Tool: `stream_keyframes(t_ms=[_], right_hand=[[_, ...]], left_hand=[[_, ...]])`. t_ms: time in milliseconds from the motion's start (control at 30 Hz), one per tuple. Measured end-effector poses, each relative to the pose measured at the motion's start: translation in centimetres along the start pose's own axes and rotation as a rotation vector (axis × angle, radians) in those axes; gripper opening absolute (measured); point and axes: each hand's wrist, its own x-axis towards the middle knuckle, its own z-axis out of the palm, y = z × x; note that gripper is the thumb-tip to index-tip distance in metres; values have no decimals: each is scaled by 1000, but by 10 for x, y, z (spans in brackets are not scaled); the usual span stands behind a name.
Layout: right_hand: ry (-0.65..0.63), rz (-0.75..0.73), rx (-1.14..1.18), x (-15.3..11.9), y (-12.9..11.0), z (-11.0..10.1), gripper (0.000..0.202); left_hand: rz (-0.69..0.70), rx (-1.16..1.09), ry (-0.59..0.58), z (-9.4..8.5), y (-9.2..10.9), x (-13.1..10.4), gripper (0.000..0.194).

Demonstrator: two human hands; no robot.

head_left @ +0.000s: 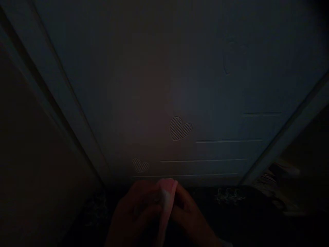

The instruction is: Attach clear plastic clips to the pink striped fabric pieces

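Observation:
The picture is very dark. Low in the middle, a small pink and white piece that looks like cloth [168, 195] is held up between both hands. My left hand [138, 209] has its fingers bent around the left side of it. From the right, my right hand [189, 212] pinches its other edge between thumb and fingers. The lower part of the cloth hangs down between the hands and fades into shadow.
A pale panel [144, 85] with engraved hearts and lines fills the view ahead, framed by edges at left and right. Dark patterned fabric [228, 195] lies below it. At the lower right are blurred items [280, 175] I cannot make out.

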Motion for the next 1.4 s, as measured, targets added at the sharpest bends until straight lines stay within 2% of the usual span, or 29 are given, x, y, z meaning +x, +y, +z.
stream_keyframes(t_ms=[200, 400, 533, 667, 767, 867, 1133, 1200, 1267, 1333, 1400], right_hand=[[-49, -11, 25, 2, 4, 2, 25], [-77, 0, -29, 2, 4, 5, 22], [-97, -11, -13, 2, 6, 1, 24], [-120, 50, -10, 1, 7, -6, 37], [-86, 46, -106, 0, 8, -9, 32], [-62, 11, -168, 1, 8, -8, 27], [-36, 2, -126, 2, 4, -5, 30], [-20, -10, -130, 2, 4, -7, 32], [4, -27, -126, 3, 4, -8, 31], [45, -50, -129, 4, 4, -10, 31], [90, -60, -128, 4, 4, -12, 33]], left_hand=[[-126, -63, 75, 4, 0, 1, 25], [-174, 30, 81, 0, -6, 4, 24], [-170, -61, 54, -2, -3, 3, 25], [-170, -126, -52, -1, 1, 0, 24], [-198, -146, -81, 2, 4, -1, 23], [-187, -154, -46, 4, 4, 0, 22], [-145, -7, 95, 13, 8, -2, 20], [-138, 0, 142, 17, 6, -4, 26], [-117, -52, 141, 19, 1, -6, 45], [-114, -125, 84, 20, -3, -6, 71], [-140, -157, 8, 22, -6, -5, 88]])
